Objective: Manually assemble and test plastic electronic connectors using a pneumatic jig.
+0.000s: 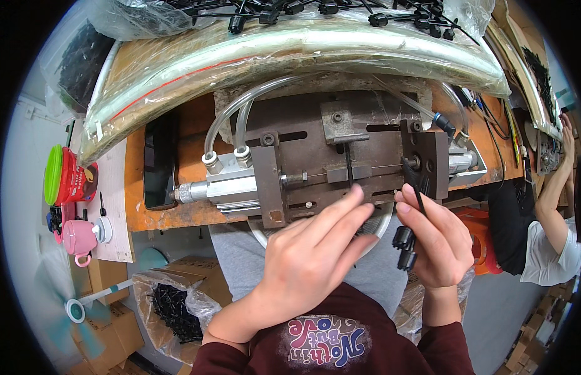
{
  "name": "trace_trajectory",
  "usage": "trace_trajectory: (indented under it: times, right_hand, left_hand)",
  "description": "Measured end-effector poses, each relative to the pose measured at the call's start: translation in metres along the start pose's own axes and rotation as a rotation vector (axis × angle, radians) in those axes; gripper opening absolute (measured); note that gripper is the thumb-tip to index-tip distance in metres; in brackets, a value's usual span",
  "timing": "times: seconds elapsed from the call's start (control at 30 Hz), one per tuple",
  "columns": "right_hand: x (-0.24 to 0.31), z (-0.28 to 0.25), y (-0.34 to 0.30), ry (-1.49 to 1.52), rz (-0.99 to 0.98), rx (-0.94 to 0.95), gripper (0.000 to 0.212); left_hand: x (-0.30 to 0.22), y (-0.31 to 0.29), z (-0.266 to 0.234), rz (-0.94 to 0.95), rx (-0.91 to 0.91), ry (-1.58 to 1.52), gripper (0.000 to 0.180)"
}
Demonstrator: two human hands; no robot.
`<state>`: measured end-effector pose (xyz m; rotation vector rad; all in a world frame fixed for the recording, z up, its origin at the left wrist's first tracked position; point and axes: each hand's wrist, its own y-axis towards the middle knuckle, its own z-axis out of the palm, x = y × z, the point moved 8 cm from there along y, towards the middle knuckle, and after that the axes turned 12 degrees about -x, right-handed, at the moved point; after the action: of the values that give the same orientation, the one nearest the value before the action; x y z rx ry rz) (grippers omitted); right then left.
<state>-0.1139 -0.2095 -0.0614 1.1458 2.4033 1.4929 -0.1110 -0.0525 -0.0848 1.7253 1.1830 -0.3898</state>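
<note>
The right hand, at the near right side of the brown metal fixture, is closed on a small bunch of black plastic parts, thumb and fingers pinching their stems so that the ribbed heads hang on the wearer's side and the other ends reach up in front of the fixture's right block. The left hand is at the fixture's near edge, its fingers extended and thumb apart, with nothing seen in its grasp; whether its fingertips touch the slim black stem at the fixture's middle cannot be told. The parts should be light, the stems springy and rather smooth, so a loose bunch may slide or tangle, while the heads look stiffer and hard to damage. The ribbed head seems the surest hold, or the stem close beside it, where it would flex least. A pile of similar parts lies beyond the fixture
</note>
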Motion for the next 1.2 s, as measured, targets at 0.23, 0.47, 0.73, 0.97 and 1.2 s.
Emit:
trace_trajectory:
  times: [0.23, 0.47, 0.73, 0.97, 1.2]
  right_hand:
    - [0.02, 0.014, -0.001, 0.047, -0.102, 0.085, 0.033]
    - [0.022, 0.018, 0.002, -0.002, -0.156, 0.09, 0.03]
    - [0.004, 0.006, -0.001, -0.065, -0.072, -0.051, 0.032]
    - [0.004, 0.015, -0.006, -0.043, -0.048, -0.067, 0.038]
    - [0.006, 0.012, -0.004, -0.098, -0.074, 0.001, 0.034]
  left_hand:
    - [0.01, -0.009, -0.007, -0.332, 0.036, -0.561, 0.032]
    - [-0.002, -0.01, -0.018, -0.111, -0.054, -0.328, 0.034]
    - [-0.003, -0.014, -0.001, 0.159, 0.003, 0.197, 0.03]
    - [-0.004, -0.004, 0.014, 0.248, 0.068, 0.384, 0.023]
    - [-0.001, -0.002, 0.008, 0.151, 0.06, 0.196, 0.025]
